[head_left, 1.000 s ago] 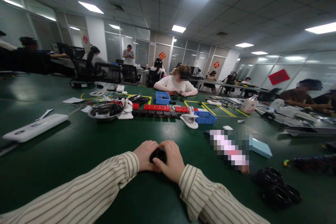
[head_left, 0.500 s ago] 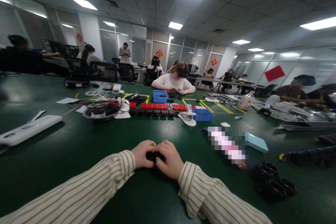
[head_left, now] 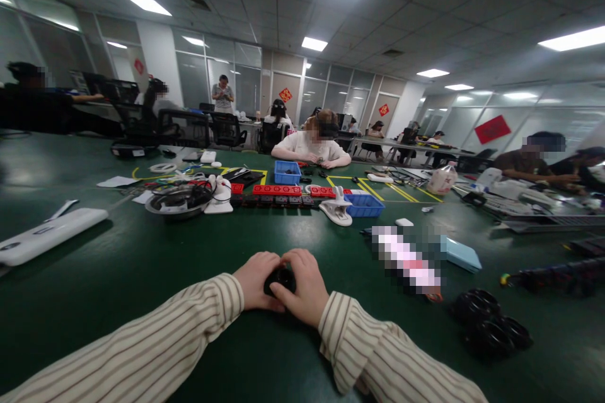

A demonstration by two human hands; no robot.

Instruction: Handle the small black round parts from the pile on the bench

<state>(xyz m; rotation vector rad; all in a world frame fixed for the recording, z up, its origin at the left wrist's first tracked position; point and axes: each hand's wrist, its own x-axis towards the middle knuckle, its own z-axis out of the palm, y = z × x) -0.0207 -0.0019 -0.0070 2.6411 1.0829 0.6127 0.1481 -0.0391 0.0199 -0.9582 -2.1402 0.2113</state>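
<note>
Black and rounded, the object (head_left: 282,276) between the 2 hands shows more of its round face than 0.5 s ago, and the right thumb reaches farther left across its near side. Gold marks on the 2 red diamond signs (head_left: 285,95) at the far wall are too small to read, as is the print on the whitish bottle (head_left: 442,179) at the far right.

The left hand (head_left: 258,280) and right hand (head_left: 305,286) grasp the object from both sides, fingers curled around it and nearly meeting at its far edge. It sits low over the near middle of the green table (head_left: 269,365); whether it touches the surface is hidden. Its round face is turned up toward the near side; the long axis cannot be told. A cluster of black round pieces (head_left: 491,324) lies at the near right.
</note>
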